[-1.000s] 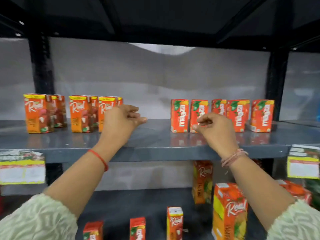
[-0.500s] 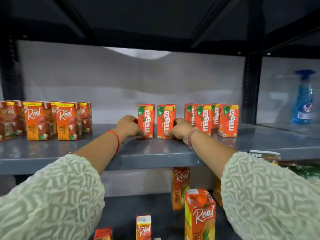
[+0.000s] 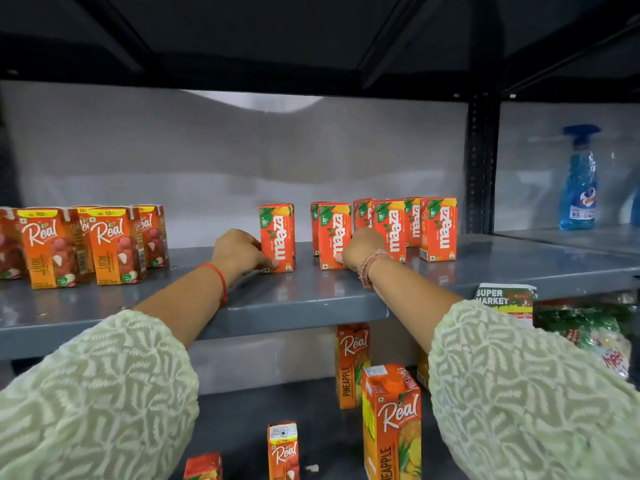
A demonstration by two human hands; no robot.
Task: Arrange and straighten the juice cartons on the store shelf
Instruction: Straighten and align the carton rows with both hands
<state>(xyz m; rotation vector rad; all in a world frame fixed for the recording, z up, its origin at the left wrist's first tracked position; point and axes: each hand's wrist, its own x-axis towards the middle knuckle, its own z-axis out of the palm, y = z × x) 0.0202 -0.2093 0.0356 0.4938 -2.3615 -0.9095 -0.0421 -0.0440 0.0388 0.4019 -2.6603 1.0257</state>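
Note:
Small orange Maaza cartons stand on the grey shelf (image 3: 311, 303). My left hand (image 3: 239, 251) grips the leftmost Maaza carton (image 3: 278, 237) at its lower left side; it stands apart from the others. My right hand (image 3: 360, 249) holds the second Maaza carton (image 3: 334, 233) at its lower right. More Maaza cartons (image 3: 438, 228) stand in a cluster to the right, some behind others. A group of Real litchi cartons (image 3: 114, 244) stands at the shelf's left.
A blue spray bottle (image 3: 580, 178) stands on the neighbouring shelf at right, beyond a black upright post (image 3: 481, 161). Below, tall Real pineapple cartons (image 3: 391, 420) and small Real cartons (image 3: 283, 448) stand on the lower shelf. A supermarket label (image 3: 504, 299) hangs on the shelf edge.
Both hands moved from the shelf middle onto the two left Maaza cartons. The leftmost carton now stands farther left, with a gap to the second one. The view has shifted right.

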